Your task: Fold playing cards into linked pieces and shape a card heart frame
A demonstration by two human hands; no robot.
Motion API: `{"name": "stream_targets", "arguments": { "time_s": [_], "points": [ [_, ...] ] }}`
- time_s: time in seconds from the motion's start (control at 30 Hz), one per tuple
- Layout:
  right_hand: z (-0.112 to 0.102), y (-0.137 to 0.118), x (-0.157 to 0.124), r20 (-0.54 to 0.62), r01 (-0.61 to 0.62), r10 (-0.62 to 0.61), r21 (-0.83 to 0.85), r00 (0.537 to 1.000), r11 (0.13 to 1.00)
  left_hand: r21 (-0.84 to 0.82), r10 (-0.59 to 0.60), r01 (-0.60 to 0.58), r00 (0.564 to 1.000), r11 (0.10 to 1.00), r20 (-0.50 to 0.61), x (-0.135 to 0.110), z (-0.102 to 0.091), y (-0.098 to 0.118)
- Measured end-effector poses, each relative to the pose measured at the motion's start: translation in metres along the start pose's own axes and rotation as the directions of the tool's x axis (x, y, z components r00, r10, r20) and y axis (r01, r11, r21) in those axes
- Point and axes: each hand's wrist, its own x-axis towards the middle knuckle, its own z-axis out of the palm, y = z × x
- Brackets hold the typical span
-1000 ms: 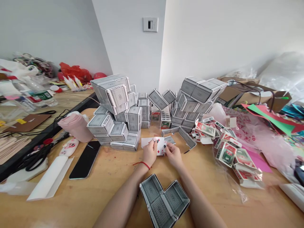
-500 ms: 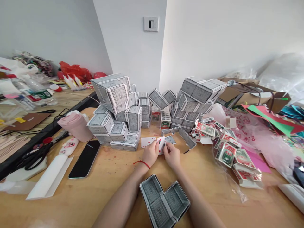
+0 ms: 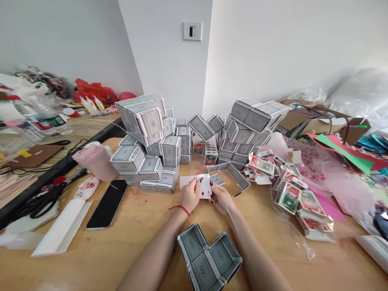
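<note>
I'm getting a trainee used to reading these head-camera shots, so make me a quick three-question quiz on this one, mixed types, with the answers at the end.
1. Multiple choice: what is the left hand holding?
A. The black-handled scissors
B. A diamonds playing card
C. A plastic bottle

2. True or false: the smartphone lies on the table with its dark screen facing up.

3. Fill in the blank: the red string bracelet is worn on the person's ____ wrist.

Key:
1. B
2. True
3. Left
</note>
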Motion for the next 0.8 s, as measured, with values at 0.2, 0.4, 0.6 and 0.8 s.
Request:
{"name": "stream_targets", "arguments": {
  "time_s": [0.2,0.4,0.6,0.8],
  "points": [
    [0.000,0.007,0.004,-0.045,0.096,-0.100,-0.082,0.994,0.992,0.005,0.017,-0.017,1.000,1.000,0.010,-0.003,-0.001,0.002],
    [0.001,0.012,0.004,-0.105,0.196,-0.230,-0.263,0.967,0.945,-0.008,0.032,-0.031,0.999,0.999,0.035,-0.002,-0.001,0.001],
    [0.002,0.014,0.002,-0.143,0.273,-0.428,-0.583,0.893,0.765,0.104,0.114,-0.116,0.993,0.988,0.028,-0.004,0.000,0.005],
    [0.003,0.018,0.003,-0.121,0.257,-0.487,-0.727,0.865,0.637,-0.193,0.077,-0.077,0.997,0.978,-0.005,-0.003,-0.005,0.015]
  ]
}}
